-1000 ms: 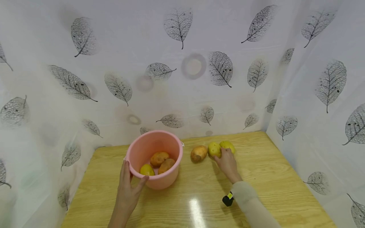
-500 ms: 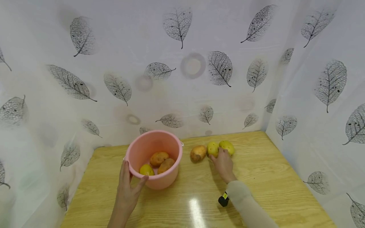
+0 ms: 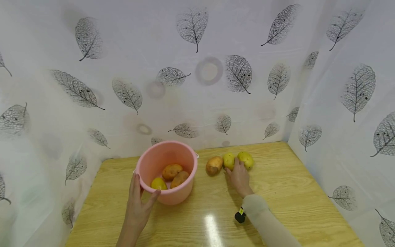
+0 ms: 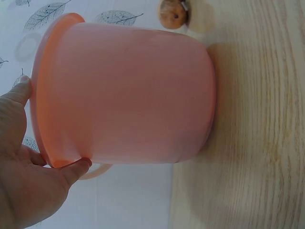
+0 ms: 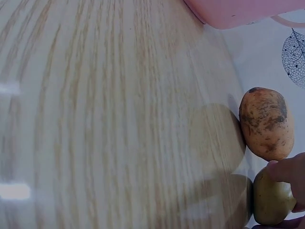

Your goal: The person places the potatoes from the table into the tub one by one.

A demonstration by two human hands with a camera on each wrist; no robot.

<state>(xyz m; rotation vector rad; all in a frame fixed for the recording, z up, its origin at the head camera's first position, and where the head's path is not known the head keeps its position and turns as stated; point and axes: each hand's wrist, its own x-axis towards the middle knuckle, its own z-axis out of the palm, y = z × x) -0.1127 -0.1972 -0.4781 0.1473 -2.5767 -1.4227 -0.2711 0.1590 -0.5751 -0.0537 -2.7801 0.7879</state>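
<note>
My left hand [image 3: 137,206] holds the rim of a pink plastic bucket [image 3: 182,196], thumb and fingers spread along its near left edge. Inside the bucket lie two brown potatoes and a yellow potato [image 3: 158,184]. In the left wrist view, the fingertips and thumb [image 4: 78,168] press against the bucket's rim. On the table, my right hand [image 3: 240,176] grips the middle yellow potato [image 3: 228,160], thumb on one side and fingers on the other. A brown potato [image 5: 267,124] lies close to its left. Another yellow potato [image 3: 246,159] sits just right of my fingers.
The wooden table [image 3: 197,223] meets a white leaf-patterned curtain [image 3: 197,103] at its back edge, with more curtain along both sides. A small black device [image 3: 240,216] with a yellow mark sits by my right wrist.
My right hand has shifted slightly left with the middle yellow potato, and a gap shows between it and the right yellow potato. My left hand and the bucket have stayed put.
</note>
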